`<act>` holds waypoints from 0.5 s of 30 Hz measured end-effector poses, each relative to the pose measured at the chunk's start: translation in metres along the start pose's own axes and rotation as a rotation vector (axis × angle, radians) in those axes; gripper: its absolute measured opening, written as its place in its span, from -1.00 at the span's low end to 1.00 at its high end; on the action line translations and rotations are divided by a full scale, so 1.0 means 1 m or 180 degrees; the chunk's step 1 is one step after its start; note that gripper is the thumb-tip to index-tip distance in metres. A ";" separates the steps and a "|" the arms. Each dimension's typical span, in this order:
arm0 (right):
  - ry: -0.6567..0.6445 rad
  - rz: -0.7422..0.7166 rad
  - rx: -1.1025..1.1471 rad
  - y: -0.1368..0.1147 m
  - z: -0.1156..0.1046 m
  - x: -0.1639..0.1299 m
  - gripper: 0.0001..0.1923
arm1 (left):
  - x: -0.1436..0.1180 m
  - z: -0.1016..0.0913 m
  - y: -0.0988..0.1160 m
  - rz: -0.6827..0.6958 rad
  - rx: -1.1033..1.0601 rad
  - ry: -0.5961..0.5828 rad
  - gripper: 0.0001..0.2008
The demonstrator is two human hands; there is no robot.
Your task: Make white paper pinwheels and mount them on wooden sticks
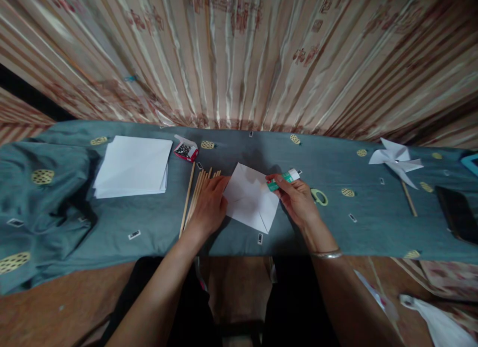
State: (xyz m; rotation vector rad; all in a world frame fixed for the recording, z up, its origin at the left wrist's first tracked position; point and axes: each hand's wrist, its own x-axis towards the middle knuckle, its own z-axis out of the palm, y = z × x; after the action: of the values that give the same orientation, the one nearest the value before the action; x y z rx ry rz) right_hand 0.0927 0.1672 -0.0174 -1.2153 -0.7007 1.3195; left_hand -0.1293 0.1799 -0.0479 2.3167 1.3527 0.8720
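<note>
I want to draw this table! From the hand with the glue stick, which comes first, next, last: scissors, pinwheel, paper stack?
From the right hand:
1. Scissors, beside it, just right.
2. Pinwheel, far right.
3. Paper stack, far left, past the left hand.

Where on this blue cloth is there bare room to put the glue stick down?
Bare cloth lies between the right hand and the pinwheel, and more between the paper stack and the near edge. The middle is crowded: left hand on the folded sheet, wooden sticks, pin box, and the glue stick.
</note>
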 end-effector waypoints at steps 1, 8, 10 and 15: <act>0.0010 -0.0009 0.0002 0.000 -0.001 0.000 -0.68 | 0.000 0.000 -0.001 -0.0047 0.0044 -0.0007 -0.50; 0.0045 0.0026 0.0011 0.001 -0.002 -0.003 -0.69 | -0.005 0.003 -0.009 -0.0165 -0.0036 0.0123 -0.60; 0.0055 0.0050 0.0030 0.001 -0.002 -0.003 -0.68 | -0.004 0.001 -0.012 -0.0164 -0.0020 0.0108 -0.63; 0.0100 0.0104 0.0049 -0.001 -0.002 -0.002 -0.66 | -0.001 -0.006 -0.023 -0.0013 0.0243 0.0037 -0.73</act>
State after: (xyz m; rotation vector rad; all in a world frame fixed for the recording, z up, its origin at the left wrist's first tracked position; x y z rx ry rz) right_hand 0.0939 0.1651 -0.0168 -1.2372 -0.6497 1.3275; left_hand -0.1490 0.1906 -0.0564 2.3685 1.4185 0.8479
